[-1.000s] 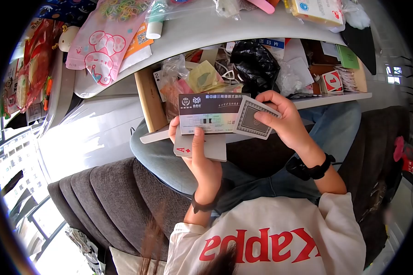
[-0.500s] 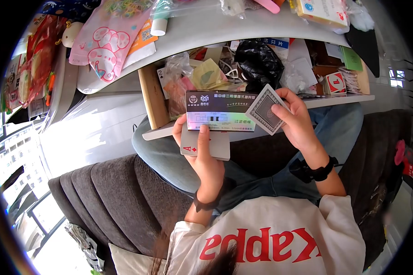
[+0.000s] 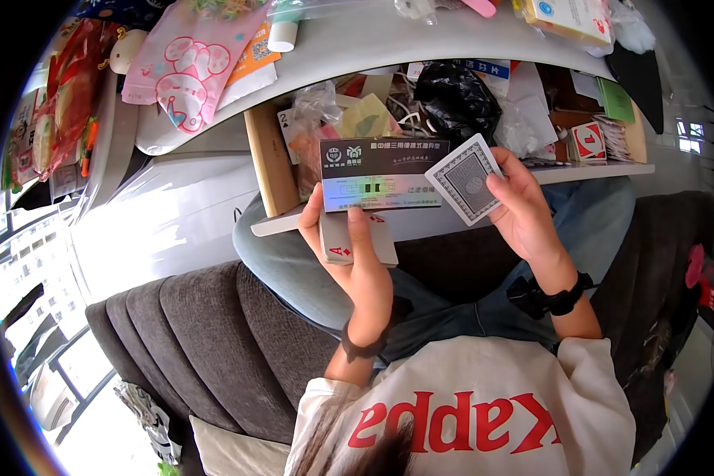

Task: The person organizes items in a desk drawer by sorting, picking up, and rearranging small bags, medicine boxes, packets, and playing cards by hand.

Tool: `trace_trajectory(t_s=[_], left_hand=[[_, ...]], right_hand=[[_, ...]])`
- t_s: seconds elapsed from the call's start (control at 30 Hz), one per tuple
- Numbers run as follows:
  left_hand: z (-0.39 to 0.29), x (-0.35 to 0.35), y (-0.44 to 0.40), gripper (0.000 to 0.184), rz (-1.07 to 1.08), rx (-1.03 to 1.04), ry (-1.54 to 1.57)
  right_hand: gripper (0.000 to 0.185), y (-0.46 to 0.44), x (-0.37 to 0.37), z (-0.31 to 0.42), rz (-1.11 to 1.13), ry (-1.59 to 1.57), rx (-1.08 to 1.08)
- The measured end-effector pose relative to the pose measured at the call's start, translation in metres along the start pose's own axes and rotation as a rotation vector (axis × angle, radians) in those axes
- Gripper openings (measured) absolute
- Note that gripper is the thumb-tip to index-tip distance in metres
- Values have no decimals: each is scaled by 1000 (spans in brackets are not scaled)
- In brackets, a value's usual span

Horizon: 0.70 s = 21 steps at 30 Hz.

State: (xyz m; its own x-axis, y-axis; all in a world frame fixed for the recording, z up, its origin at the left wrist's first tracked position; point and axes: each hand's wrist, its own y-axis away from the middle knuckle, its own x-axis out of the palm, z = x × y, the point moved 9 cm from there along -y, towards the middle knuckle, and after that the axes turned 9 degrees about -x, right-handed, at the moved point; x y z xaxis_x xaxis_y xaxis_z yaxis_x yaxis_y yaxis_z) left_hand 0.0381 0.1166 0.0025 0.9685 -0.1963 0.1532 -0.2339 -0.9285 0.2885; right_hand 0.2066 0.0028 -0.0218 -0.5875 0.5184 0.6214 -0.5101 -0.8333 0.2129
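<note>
My left hand is closed round a deck of playing cards, with an ace of diamonds face up on top. The same hand's fingers and thumb meet the lower edge of a flat black-and-silver cigarette filter box, which stands above the deck. My right hand pinches a playing card between thumb and fingers, its grey patterned back towards me. Whether more than one card is in that pinch, I cannot tell. The card's left corner is close to the box's right edge.
Beyond my hands is an open drawer filled with a black plastic bag, clear bags, papers and an Uno card box. Above it, the grey tabletop carries a pink pouch and a white-capped tube. A dark sofa is underneath me.
The view has shifted slightly. My left hand and the box sit a little higher in view, and the card in my right hand has tilted slightly. Both hands keep their holds.
</note>
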Motion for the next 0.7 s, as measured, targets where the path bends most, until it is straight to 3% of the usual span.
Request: trace_trajectory(t_s=[0.7], left_hand=[[5, -3, -3, 39, 4, -48, 94]], right_hand=[[26, -8, -2, -1, -23, 32, -17]])
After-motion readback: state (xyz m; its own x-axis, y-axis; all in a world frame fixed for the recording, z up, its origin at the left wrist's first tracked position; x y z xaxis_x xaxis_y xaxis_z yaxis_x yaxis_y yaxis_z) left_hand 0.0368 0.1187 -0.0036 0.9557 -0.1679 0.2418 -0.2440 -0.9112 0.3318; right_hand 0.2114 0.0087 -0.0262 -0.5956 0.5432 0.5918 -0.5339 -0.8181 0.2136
